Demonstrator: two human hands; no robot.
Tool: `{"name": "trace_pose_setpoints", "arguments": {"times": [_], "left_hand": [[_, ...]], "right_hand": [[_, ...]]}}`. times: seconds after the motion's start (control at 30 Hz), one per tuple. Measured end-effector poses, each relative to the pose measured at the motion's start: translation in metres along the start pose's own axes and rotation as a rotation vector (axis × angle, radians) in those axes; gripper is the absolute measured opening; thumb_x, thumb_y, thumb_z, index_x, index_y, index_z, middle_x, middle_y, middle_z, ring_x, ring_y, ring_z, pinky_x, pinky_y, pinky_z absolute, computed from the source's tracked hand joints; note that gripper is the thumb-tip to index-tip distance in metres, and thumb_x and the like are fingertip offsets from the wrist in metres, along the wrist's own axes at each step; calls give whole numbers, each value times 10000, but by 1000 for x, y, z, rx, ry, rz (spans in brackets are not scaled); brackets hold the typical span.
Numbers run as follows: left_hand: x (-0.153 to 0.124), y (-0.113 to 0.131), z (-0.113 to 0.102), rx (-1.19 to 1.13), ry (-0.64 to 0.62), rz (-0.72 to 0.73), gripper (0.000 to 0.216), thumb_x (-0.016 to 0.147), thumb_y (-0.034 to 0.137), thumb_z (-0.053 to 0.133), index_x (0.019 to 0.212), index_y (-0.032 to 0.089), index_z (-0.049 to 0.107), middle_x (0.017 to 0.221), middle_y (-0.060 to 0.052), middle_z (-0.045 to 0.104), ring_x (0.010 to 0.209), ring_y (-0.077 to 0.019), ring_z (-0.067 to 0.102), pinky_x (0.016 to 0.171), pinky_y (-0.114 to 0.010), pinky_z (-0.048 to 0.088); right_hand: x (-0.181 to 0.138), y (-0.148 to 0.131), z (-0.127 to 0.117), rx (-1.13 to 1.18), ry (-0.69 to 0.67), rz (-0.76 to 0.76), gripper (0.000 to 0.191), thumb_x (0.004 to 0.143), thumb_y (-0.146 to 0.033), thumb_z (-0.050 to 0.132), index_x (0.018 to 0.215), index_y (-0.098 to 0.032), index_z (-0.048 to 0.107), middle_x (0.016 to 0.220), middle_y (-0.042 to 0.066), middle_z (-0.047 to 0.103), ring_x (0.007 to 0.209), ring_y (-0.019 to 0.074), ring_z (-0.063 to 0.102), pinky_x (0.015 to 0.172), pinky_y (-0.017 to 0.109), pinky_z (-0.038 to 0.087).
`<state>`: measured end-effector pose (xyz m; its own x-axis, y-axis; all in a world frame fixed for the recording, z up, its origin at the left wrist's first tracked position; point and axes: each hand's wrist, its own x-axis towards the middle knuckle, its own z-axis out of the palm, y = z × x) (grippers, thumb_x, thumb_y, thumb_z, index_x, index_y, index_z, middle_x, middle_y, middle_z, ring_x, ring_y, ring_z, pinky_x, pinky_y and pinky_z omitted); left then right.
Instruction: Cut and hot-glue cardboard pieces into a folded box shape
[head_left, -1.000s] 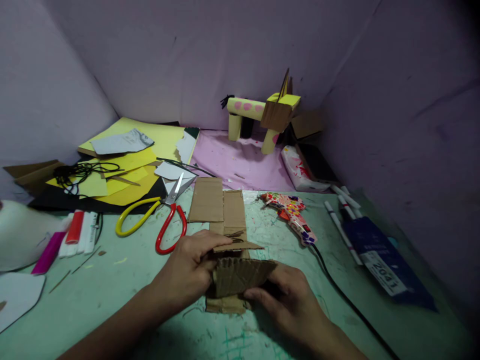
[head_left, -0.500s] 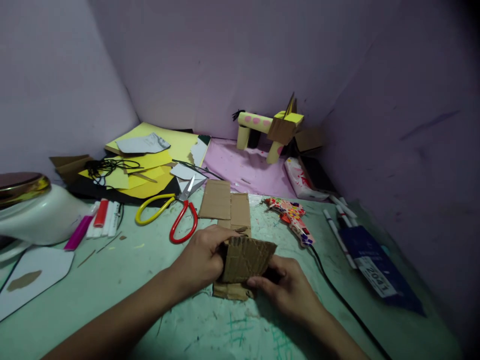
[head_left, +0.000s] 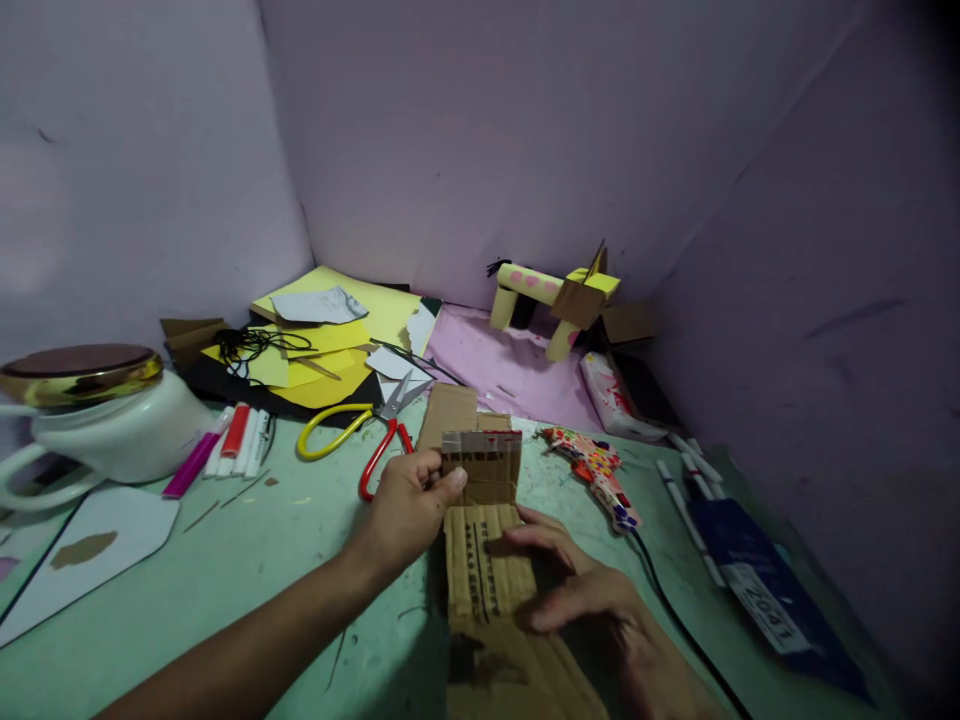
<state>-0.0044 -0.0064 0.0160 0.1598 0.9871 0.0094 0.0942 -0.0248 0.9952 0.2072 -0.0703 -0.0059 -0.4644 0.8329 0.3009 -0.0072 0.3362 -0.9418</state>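
Note:
A long strip of brown corrugated cardboard lies on the green table in front of me, its far end folded upright. My left hand pinches the left edge of that upright flap. Fingers stretched flat, my right hand presses on the lying part of the strip. Another flat cardboard piece lies just behind the flap.
Yellow-and-red scissors and a patterned glue gun with a black cord flank the cardboard. Markers, a white pot and yellow paper sheets sit left. A cardboard animal model stands at the back; pens and a dark packet lie right.
The cardboard was unfolded from a bunched piece into a long strip with one end raised. My right hand went from gripping to lying flat. The camera view tilted and shifted left.

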Motion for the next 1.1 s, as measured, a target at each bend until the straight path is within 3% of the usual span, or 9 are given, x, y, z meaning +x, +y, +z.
{"name": "trace_pose_setpoints", "arguments": {"times": [0.13, 0.23, 0.3, 0.47, 0.6, 0.73, 0.83, 0.97, 1.1], "left_hand": [[-3, 6, 0, -7, 11, 16, 169, 701, 294, 564, 606, 162, 610, 668, -19, 678, 639, -160, 606, 633, -307, 512], [-7, 9, 1, -46, -33, 56, 170, 717, 269, 567, 756, 165, 696, 790, -29, 728, 788, -196, 654, 754, -335, 526], [-10, 11, 1, -62, -57, 83, 223, 737, 253, 565, 871, 162, 718, 832, -29, 740, 847, -207, 665, 788, -335, 528], [-10, 9, 0, 0, -22, 97, 229, 756, 231, 577, 914, 141, 716, 895, -38, 744, 869, -196, 672, 792, -300, 536], [-1, 0, 3, 98, -45, 92, 262, 802, 260, 527, 966, 140, 691, 924, -50, 735, 848, -192, 671, 775, -313, 544], [-4, -6, 1, 320, -18, 141, 461, 825, 239, 458, 1272, 131, 500, 1206, -106, 621, 1091, -226, 579, 946, -388, 465], [-23, -2, -5, 580, -5, 295, 544, 742, 99, 414, 1281, 161, 455, 1310, -105, 516, 1199, -225, 477, 998, -395, 411], [-50, -7, -6, 702, -345, 483, 470, 661, 53, 415, 1073, 228, 560, 1021, -53, 599, 939, -197, 552, 779, -324, 483], [-53, -25, 3, 933, -392, 540, 198, 702, 163, 539, 884, 207, 604, 858, -50, 596, 772, -206, 512, 658, -324, 404]], "right_hand": [[4, 9, -2, 224, 176, 137, 489, 781, -668, 489, 584, -280, 712, 1054, 67, 690, 1208, 330, 481, 1026, 576, 291], [15, 11, 1, 376, 471, 309, 238, 735, -456, 699, 645, -239, 662, 1043, 52, 667, 994, 258, 616, 863, 451, 476], [25, 9, 4, 468, 522, 405, 237, 663, -411, 777, 752, -234, 647, 1043, 51, 650, 872, 209, 639, 746, 366, 516], [37, 10, 8, 401, 447, 510, 366, 652, -453, 773, 891, -222, 620, 826, 17, 618, 640, 122, 574, 537, 226, 458], [18, 7, 7, 141, 473, 382, 139, 819, -355, 621, 905, -250, 595, 924, 37, 626, 854, 176, 602, 735, 304, 492], [-5, -8, 4, -333, 41, 137, 288, 820, -215, 551, 1101, -275, 564, 1125, 84, 609, 1089, 246, 542, 953, 429, 398], [-11, -12, 4, -509, -153, 31, 496, 728, -291, 628, 1208, -269, 503, 1188, 91, 587, 1161, 291, 496, 1047, 508, 269], [-12, -4, 11, -635, -108, 9, 420, 766, -353, 599, 1164, -253, 510, 1078, 76, 611, 1049, 257, 546, 1033, 509, 276], [-11, 6, 19, -756, 13, -12, 215, 820, -189, 532, 1025, -231, 581, 889, 30, 608, 839, 178, 567, 990, 452, 320]]}}
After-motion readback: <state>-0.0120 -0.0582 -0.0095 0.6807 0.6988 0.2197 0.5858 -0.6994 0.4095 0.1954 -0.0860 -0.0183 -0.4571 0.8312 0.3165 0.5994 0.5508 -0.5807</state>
